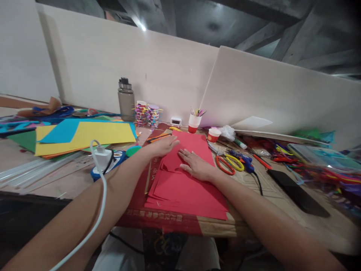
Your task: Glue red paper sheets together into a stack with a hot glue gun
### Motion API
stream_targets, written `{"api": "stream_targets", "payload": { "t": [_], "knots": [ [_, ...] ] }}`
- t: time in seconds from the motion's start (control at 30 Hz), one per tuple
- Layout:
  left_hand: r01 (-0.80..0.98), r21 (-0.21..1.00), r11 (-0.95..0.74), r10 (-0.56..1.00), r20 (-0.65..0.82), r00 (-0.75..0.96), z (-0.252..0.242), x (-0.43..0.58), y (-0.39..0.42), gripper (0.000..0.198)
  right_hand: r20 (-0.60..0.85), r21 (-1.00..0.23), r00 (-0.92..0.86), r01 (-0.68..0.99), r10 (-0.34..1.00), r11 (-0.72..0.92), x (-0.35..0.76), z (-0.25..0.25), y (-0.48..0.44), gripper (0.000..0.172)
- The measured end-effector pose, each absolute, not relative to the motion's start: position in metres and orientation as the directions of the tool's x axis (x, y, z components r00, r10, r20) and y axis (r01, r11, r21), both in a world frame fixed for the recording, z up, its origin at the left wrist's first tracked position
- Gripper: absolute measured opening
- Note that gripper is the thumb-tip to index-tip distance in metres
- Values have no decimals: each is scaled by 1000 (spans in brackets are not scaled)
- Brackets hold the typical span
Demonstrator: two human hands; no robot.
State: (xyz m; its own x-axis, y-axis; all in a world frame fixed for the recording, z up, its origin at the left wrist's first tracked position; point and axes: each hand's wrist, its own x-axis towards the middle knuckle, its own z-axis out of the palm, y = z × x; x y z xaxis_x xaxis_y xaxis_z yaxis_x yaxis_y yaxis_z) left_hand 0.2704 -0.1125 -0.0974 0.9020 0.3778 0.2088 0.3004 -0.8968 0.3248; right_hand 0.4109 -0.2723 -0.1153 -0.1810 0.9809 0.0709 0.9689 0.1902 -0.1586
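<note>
Several red paper sheets (186, 194) lie in a loose stack in front of me, their edges slightly fanned at the lower left. My left hand (165, 146) rests at the stack's upper left edge, its fingers stretched out. Flat on the middle of the top sheet lies my right hand (197, 165), fingers spread. Neither hand grips anything. Under the paper is a red and brown cardboard sheet (169, 220). Right of the stack are scissors with red handles (225, 165) and a pair with yellow handles (234, 162).
Coloured sheets (87, 135), a power strip with a white plug (104, 158) and clear sticks (34, 173) lie to the left. Behind stand a bottle (126, 101) and a pen cup (194, 122). A glue gun (248, 163) and a phone (297, 192) are on the right.
</note>
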Motion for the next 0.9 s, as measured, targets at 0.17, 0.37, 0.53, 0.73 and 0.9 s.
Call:
{"api": "stream_targets", "payload": {
  "t": [0.17,0.37,0.53,0.73,0.9],
  "knots": [
    [378,164,-911,372,-68,926,-111,274,-140,80,72,-215,-223,948,972,233,412,-118,-270,72],
    [415,116,-902,407,-86,909,-107,271,-149,86,57,-280,-131,949,990,142,429,-120,-274,83],
    [430,80,-900,424,-81,902,-104,272,-152,89,-10,-187,-31,982,999,29,440,-121,-280,81],
    [438,81,-895,432,-79,898,-104,271,-153,89,5,-195,-17,981,1000,17,437,-120,-280,83],
    [416,90,-905,405,-117,907,-101,270,-150,95,-12,-194,-7,981,1000,4,437,-118,-279,87]
  ]
}}
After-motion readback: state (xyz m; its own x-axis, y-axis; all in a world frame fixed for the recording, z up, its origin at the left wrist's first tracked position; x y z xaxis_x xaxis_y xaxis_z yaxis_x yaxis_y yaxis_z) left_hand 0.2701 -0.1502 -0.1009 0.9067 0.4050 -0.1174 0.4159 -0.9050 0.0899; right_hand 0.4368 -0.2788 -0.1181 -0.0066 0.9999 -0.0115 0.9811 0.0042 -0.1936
